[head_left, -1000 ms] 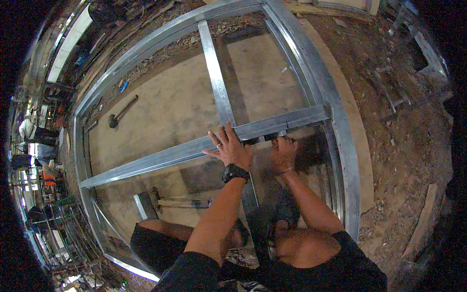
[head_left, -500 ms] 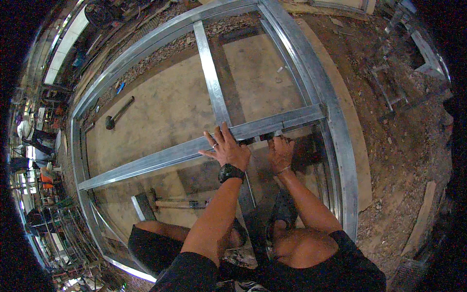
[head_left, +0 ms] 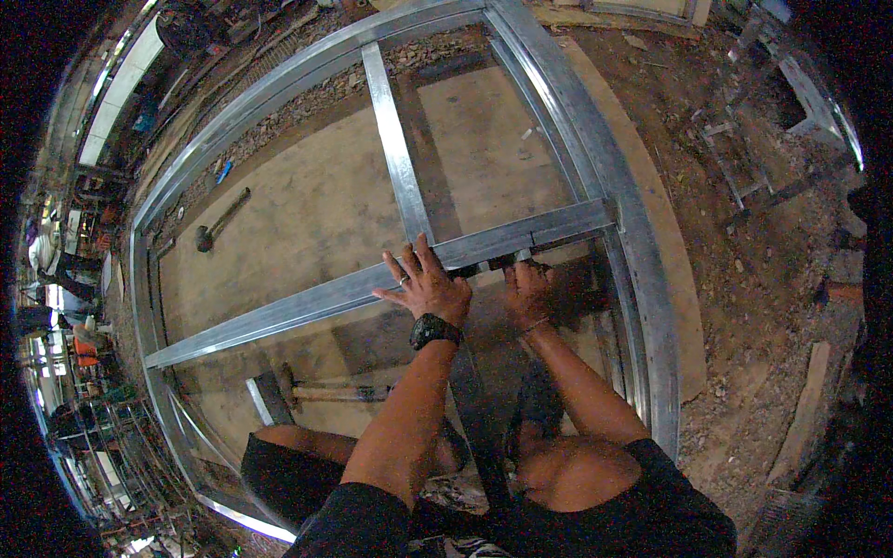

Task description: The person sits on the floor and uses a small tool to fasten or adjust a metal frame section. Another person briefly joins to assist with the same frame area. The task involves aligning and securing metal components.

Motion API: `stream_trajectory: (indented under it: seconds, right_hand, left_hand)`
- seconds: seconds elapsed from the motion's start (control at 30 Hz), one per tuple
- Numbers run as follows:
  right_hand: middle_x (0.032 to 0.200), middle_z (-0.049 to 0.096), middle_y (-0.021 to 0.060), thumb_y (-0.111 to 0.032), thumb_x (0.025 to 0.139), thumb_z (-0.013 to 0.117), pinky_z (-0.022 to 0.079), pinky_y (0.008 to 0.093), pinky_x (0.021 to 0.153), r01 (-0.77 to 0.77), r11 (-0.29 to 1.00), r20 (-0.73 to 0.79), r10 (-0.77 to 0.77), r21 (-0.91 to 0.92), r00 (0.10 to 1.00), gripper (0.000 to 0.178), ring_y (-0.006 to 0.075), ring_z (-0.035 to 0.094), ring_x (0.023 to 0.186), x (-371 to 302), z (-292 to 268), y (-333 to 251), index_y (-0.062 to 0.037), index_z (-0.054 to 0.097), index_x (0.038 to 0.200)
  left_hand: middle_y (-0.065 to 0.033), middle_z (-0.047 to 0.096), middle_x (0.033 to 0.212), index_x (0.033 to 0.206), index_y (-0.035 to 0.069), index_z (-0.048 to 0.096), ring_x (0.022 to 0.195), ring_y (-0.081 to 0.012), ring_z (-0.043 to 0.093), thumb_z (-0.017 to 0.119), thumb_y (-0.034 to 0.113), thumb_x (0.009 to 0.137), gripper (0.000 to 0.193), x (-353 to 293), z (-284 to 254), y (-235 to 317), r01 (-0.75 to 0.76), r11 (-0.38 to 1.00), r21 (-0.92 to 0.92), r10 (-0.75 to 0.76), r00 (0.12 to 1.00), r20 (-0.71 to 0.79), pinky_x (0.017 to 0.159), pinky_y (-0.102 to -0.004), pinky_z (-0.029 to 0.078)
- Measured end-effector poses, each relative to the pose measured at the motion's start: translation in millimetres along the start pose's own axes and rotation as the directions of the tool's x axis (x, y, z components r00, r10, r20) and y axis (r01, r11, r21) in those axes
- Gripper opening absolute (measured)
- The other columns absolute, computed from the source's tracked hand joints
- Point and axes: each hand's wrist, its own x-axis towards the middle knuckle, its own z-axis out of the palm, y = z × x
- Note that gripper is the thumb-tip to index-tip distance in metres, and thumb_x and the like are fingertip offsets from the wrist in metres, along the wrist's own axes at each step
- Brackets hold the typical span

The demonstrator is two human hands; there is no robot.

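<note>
A long galvanized metal beam [head_left: 307,299] crosses a large rectangular metal frame [head_left: 595,121]. My left hand [head_left: 435,286], with a ring and a dark wristwatch, lies on this beam with its fingers spread, where a shorter crossbar [head_left: 395,139] meets it. To its right, my right hand [head_left: 530,290] is closed at the beam's near side. It grips a small object with a grey end [head_left: 523,254]; fingers and shadow hide its kind. Between the hands, something dark shows under the beam, too shaded to name.
A mallet [head_left: 223,219] lies on the board inside the frame; a long-handled tool [head_left: 339,393] lies near my left knee. A short metal offcut [head_left: 263,400] is beside it. Dirt ground and a plank [head_left: 802,418] are at right. People [head_left: 63,265] are at far left.
My right hand has shifted slightly left along the beam with the small object. My left hand stays spread on the beam. The whole view has moved a little.
</note>
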Motion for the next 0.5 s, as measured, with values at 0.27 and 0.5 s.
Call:
stream_trajectory:
  seconds: [0.27,0.5]
  right_hand:
    - [0.093,0.069,0.0206,-0.031,0.105,0.052,0.034,0.0689,0.104,-0.035,0.999,-0.074,0.033,-0.030,0.997,0.031,0.0441,0.065,0.094,-8,19,17,-0.0040,0.066,0.106]
    - [0.095,0.069,0.0211,-0.033,0.105,0.053,0.035,0.0706,0.101,-0.037,0.999,-0.046,0.038,0.029,0.998,0.031,0.0448,0.065,0.094,-5,7,-3,-0.0052,0.066,0.107]
  left_hand:
    - [-0.0079,0.032,0.165,0.159,0.021,0.032,0.161,-0.0378,0.004,0.081,0.028,0.073,0.099,-2,5,4,-0.030,0.999,-0.043,0.029,0.999,-0.039,0.112,-0.0857,-0.003]
    - [-0.0072,0.033,0.164,0.158,0.019,0.034,0.161,-0.0380,0.004,0.081,0.028,0.072,0.099,-1,5,-6,-0.008,0.999,-0.043,0.006,0.999,-0.041,0.112,-0.0855,-0.003]
